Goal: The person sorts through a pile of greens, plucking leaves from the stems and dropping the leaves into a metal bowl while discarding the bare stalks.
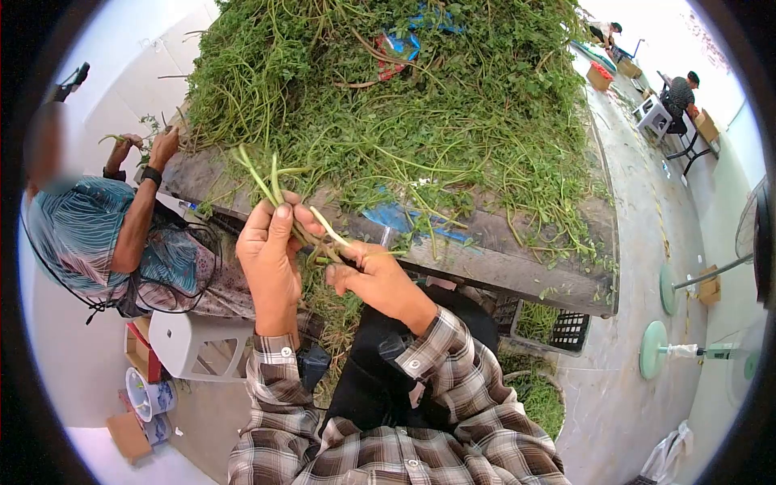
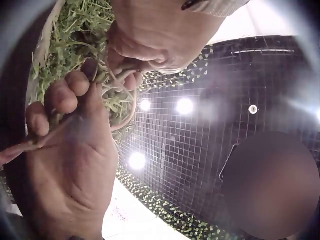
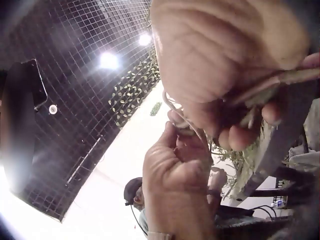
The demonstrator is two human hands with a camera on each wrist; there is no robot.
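Pale green plant stems (image 1: pixel 260 179) stick up from my left hand (image 1: pixel 271 263), which pinches them between thumb and fingers in front of the table's near edge. Close beside it, my right hand (image 1: pixel 386 284) grips the lower part of the stems, its fingers curled round them. A thin stem (image 2: pixel 131 112) loops between the two hands in the left wrist view. Seen from the right wrist, a thicker stem (image 3: pixel 280 80) passes through the curled fingers of my right hand. Beyond both hands lies a large heap of leafy green stalks (image 1: pixel 453 137).
The heap covers most of a dark wooden table (image 1: pixel 558 287). At the left, another person (image 1: pixel 121 234) handles stalks, near a white stool (image 1: pixel 190 339). A black crate (image 1: pixel 570 327) with greens stands under the table. Fans (image 1: pixel 653 349) stand at the right.
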